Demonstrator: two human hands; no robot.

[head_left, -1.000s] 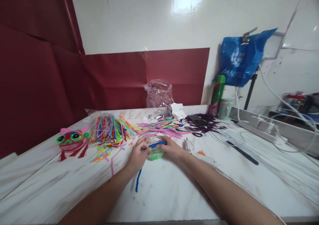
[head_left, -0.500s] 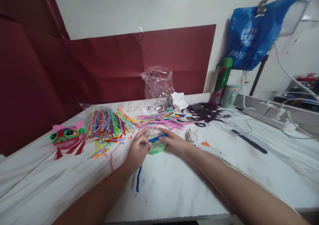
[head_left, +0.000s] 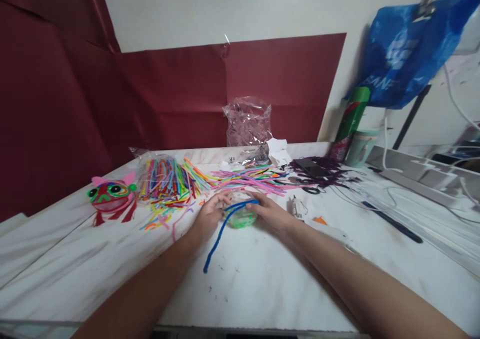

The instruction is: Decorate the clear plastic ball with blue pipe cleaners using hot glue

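A clear rounded piece with green trim (head_left: 243, 222) is between my two hands on the table. A blue pipe cleaner (head_left: 217, 240) lies across its upper part, and its free end hangs down to the lower left. With thumb and fingers closed, my right hand (head_left: 268, 211) presses the blue strand against the right side of the clear piece. My left hand (head_left: 212, 211) is curled at the left side, gripping the edge of the clear piece. The undersides of the fingers are hidden.
A finished colourful face craft (head_left: 112, 196) sits at left. Behind are a bag of pipe cleaners (head_left: 163, 179), loose pipe cleaners (head_left: 251, 179), scissors (head_left: 311, 190) and a phone (head_left: 311, 168). A white glue gun (head_left: 300, 208) lies near my right hand; a power strip (head_left: 420, 179) is farther right.
My left fingers have let go of the blue pipe cleaner and moved to the clear piece's edge. The strand's loose end now shows in full. The camera view has shifted left.
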